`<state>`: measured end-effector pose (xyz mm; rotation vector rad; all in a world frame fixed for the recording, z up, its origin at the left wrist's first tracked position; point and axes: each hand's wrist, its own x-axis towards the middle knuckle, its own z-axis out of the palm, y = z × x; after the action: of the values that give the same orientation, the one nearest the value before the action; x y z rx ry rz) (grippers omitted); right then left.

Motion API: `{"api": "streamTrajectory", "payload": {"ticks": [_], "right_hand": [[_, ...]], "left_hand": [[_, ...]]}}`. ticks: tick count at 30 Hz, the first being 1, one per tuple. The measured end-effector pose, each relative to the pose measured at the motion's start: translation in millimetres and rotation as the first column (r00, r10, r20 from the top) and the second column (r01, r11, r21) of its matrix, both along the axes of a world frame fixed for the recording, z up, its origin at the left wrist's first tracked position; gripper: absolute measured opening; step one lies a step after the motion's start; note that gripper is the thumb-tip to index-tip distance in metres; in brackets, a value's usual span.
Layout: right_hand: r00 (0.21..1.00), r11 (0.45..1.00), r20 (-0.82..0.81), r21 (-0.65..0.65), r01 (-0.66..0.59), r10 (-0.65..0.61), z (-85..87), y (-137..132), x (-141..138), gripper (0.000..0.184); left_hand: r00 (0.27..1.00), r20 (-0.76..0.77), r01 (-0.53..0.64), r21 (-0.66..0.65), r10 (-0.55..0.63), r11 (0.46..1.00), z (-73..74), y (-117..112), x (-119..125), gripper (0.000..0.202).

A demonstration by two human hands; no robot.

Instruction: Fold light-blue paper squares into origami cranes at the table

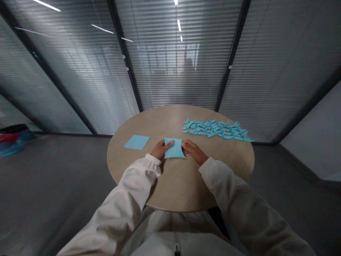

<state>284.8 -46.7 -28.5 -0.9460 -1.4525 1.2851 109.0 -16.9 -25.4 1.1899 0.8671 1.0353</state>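
Observation:
A square sheet of light blue paper [175,149] is held up over the middle of the table, its sides bowed slightly. My left hand [160,148] grips its left edge, thumb on the face and fingers behind. At the right edge, my right hand [193,150] has its fingers curled against the paper, with the fingertips partly hidden. To the left lies a flat blue paper sheet or stack [137,142]. Several folded blue paper cranes [215,128] sit in rows at the back right.
The round wooden table [181,192] stands in front of me, its far edge close to a glass partition with blinds [178,85]. On the floor at far left is a bin with a dark rim [16,133], beside something red and blue.

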Motion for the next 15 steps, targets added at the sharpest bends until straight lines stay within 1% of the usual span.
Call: {"api": "streamTrajectory", "payload": {"ticks": [4,7,10,13,15], "right_hand": [[0.999,0.998,-0.017,0.055,-0.029,0.03,-4.2,2,-2,0.034],[1.0,0.996,0.008,0.091,0.009,-0.01,-8.9,6,0,0.029],[0.995,0.989,0.047,0.121,0.08,-0.086,-11.1,8,4,0.02],[0.978,0.97,0.091,0.175,0.169,-0.187,-11.7,9,8,0.017],[0.971,0.962,0.097,0.194,0.195,-0.216,-12.3,9,9,0.017]], "left_hand": [[0.998,-0.067,-0.02,0.02,0.021,1.0,-2.9,3,-3,0.046],[0.994,-0.108,-0.012,0.069,0.02,0.998,-5.9,4,-4,0.046],[0.993,-0.118,0.025,0.115,-0.011,0.993,-6.9,5,-5,0.049],[0.992,-0.116,0.063,0.126,-0.049,0.99,-5.2,3,-6,0.05],[0.992,-0.115,0.063,0.125,-0.048,0.99,-3.8,2,-6,0.048]]}}
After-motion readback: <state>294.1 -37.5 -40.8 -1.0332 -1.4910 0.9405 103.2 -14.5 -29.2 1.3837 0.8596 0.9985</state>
